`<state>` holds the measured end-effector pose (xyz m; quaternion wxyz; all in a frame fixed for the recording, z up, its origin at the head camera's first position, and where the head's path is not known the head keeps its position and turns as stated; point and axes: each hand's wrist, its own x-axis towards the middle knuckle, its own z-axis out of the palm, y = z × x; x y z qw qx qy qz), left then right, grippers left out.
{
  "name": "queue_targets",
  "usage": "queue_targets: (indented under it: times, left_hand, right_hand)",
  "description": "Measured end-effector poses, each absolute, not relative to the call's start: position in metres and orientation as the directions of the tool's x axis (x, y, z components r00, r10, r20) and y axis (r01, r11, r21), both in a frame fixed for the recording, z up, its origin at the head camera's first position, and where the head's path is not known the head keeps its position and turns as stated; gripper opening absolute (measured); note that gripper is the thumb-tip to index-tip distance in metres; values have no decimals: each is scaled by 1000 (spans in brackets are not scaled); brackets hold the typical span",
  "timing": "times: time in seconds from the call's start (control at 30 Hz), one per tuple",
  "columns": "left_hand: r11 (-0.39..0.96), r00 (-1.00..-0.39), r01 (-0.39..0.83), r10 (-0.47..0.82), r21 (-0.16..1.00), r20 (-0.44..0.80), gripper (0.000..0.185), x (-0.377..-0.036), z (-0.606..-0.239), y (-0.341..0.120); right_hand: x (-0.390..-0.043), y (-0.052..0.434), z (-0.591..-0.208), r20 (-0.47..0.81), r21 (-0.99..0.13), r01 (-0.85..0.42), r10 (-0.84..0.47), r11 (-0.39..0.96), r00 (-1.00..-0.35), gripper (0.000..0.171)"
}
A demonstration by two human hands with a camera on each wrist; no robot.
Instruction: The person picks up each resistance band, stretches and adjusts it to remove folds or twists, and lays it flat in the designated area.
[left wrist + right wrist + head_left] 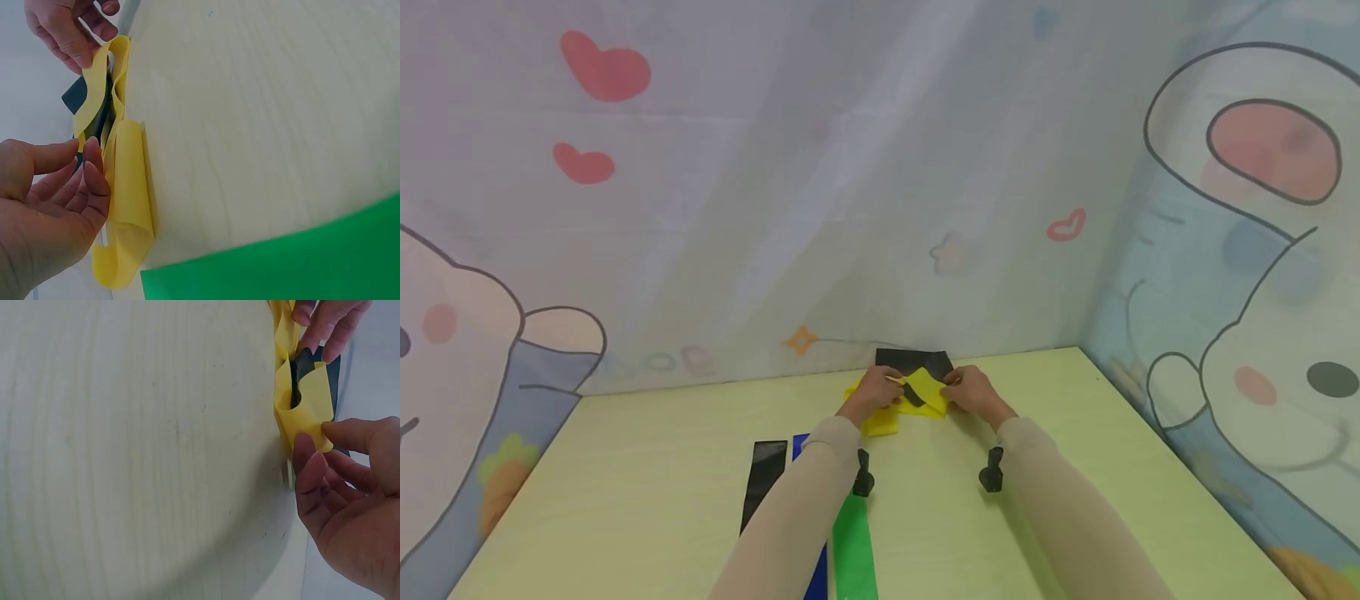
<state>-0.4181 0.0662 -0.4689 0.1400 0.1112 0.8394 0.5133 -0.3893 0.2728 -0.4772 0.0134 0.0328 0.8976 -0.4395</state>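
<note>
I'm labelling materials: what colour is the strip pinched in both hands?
The strip is yellow; it shows best in the left wrist view.

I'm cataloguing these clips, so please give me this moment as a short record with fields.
Left: left hand pinches the yellow strip
Right: right hand pinches a fold of the same strip
Behind: black piece, partly hidden by the yellow
Nearer the person: black strip, blue strip, green strip, all partly hidden by the left sleeve
Surface: pale table
Backdrop: cartoon-printed sheet
</note>
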Motion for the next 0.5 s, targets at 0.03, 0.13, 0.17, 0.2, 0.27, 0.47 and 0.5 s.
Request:
queue_targets:
  times: [0.03,0.13,0.17,0.2,0.27,0.47,0.5]
  left_hand:
    - [447,-935,41,333,894,-123,38,-418,-469,66]
    - [446,-934,45,337,894,-122,40,-418,-471,65]
    - [453,-934,49,337,890,-120,40,-419,-472,65]
    - [462,-934,54,338,885,-119,40,-419,-474,65]
    - [482,-933,72,342,873,-112,40,-419,-476,65]
    - [502,-930,130,361,855,-71,37,-415,-479,65]
    - [499,-930,131,361,857,-67,38,-415,-479,64]
  right_hand:
    - [-389,272,-477,-51,-787,69,47,613,-998,35]
    - [-387,270,-475,-47,-784,67,50,617,-998,33]
    - [-386,270,-475,-46,-783,66,48,618,-998,32]
    - [-386,269,-475,-46,-783,64,45,618,-998,32]
    - [-384,268,-475,-49,-783,58,31,619,-998,30]
    - [-384,267,-478,-68,-779,15,-61,627,-996,28]
    - [-384,267,-478,-74,-782,9,-79,623,-994,28]
